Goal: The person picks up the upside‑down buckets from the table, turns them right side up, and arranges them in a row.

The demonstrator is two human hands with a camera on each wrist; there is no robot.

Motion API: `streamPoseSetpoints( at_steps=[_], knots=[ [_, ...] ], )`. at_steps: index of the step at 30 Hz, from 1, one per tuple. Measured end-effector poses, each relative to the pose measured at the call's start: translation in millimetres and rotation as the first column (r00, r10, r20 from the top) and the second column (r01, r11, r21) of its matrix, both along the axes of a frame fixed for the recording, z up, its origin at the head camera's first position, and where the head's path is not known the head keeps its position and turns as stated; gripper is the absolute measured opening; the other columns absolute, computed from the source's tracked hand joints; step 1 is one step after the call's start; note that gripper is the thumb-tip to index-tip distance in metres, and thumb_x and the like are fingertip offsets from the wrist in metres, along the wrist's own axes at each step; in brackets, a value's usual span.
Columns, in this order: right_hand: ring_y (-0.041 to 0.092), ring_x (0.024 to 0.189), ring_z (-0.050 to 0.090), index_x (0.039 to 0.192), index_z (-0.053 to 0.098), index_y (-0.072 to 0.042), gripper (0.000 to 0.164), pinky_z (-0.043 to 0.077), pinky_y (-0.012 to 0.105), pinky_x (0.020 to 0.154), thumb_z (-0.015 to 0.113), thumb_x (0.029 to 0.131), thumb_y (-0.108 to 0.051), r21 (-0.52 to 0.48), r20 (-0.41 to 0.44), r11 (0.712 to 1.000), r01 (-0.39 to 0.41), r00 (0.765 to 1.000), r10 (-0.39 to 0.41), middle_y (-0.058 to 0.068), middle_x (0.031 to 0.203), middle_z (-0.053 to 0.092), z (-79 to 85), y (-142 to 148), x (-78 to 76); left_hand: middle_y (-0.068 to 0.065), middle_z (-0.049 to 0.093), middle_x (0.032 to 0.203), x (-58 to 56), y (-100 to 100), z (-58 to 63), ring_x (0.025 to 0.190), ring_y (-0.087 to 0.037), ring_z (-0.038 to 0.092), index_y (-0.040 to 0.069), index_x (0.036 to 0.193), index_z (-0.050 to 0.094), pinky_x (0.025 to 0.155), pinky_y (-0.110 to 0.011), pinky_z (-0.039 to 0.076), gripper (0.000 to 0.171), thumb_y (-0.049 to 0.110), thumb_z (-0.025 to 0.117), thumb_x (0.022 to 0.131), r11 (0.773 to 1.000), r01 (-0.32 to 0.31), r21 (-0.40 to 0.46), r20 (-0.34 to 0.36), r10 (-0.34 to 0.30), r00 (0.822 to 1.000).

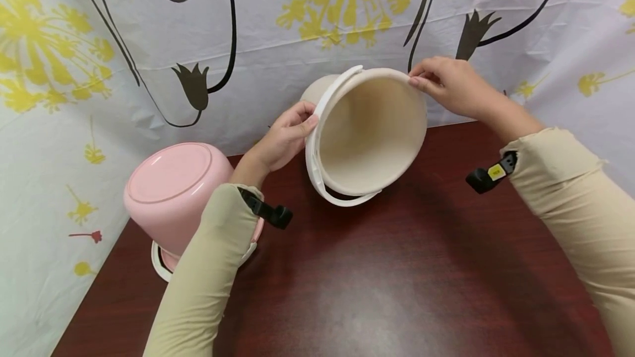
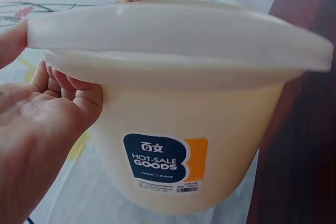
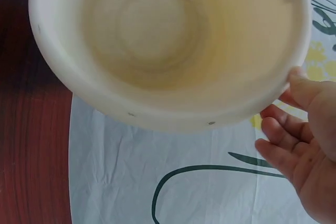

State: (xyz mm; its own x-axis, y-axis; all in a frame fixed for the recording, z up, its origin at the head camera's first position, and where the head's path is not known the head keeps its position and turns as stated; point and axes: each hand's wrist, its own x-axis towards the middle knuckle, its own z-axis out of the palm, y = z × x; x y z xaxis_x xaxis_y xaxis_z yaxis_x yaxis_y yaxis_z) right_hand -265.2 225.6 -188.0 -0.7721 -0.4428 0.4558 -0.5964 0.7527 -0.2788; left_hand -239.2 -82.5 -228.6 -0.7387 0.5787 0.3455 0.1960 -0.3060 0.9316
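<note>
- We see a cream bucket held at the far side of a dark red table, before a flower-printed cloth; we cannot tell whether it touches the table.
- It lies tipped over, mouth toward us, its long axis running back to a base that points toward the cloth and slightly left; we look in on smooth, bare inner walls.
- The left hand grips its left edge, thumb on the white handle, fingers curled beneath the rim.
- The right hand pinches the rim's upper right.
- A pink bucket sits upside down at left, underside up.
- Only the left wrist view shows us a blue-and-orange label reading "HOT-SALE GOODS"; the right wrist view adds small dark marks on the rim.
</note>
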Motion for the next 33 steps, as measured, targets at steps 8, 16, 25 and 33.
streamPoseSetpoints(
  at_steps=[8,16,25,33],
  knots=[
    [0.018,0.075,0.056,0.104,0.061,-0.001,0.023,0.04,0.031,0.067,0.051,0.095,-0.02,0.019,0.06,1.0,0.007,0.998,-0.008,0.014,0.088,0.064,-8.6,13.2,-4.8,-0.006,0.051,0.088,-0.6,-11.0,-6.3,0.08,-0.014,0.051,0.004,0.096,0.045,0.073,-0.025,0.043,0.017,0.008,0.028,0.098,0.984,-0.04,0.172,0.083,0.026,0.996],
    [0.005,0.065,0.052,0.092,0.067,-0.006,0.015,0.038,0.019,0.058,0.058,0.091,-0.018,-0.033,0.089,0.998,-0.05,0.995,0.052,0.004,0.076,0.063,-26.3,22.9,-7.7,-0.005,0.059,0.088,-3.8,-21.2,-15.6,0.081,-0.015,0.055,0.005,0.1,0.058,0.075,-0.029,0.044,0.034,0.012,0.024,0.1,0.908,-0.109,0.404,0.199,0.029,0.98],
    [0.01,0.068,0.063,0.097,0.063,0.004,0.019,0.049,0.018,0.064,0.057,0.091,-0.013,-0.407,0.319,0.913,-0.037,0.931,0.18,-0.001,0.076,0.066,-37.6,12.6,-8.3,-0.005,0.06,0.103,-6.5,-21.9,-24.6,0.095,-0.017,0.054,0.008,0.109,0.059,0.084,-0.032,0.041,0.035,0.019,0.027,0.101,0.854,-0.179,0.488,0.334,0.007,0.943],
    [0.013,0.065,0.065,0.09,0.066,-0.008,0.011,0.052,0.023,0.062,0.06,0.09,-0.017,-0.664,0.418,0.74,0.109,0.874,0.247,0.001,0.073,0.067,-39.8,3.5,-11.1,-0.006,0.047,0.115,-14.0,-18.9,-32.6,0.098,-0.015,0.053,0.009,0.112,0.053,0.088,-0.03,0.038,0.031,0.023,0.028,0.101,0.801,-0.217,0.557,0.4,-0.03,0.916]
  ],
)
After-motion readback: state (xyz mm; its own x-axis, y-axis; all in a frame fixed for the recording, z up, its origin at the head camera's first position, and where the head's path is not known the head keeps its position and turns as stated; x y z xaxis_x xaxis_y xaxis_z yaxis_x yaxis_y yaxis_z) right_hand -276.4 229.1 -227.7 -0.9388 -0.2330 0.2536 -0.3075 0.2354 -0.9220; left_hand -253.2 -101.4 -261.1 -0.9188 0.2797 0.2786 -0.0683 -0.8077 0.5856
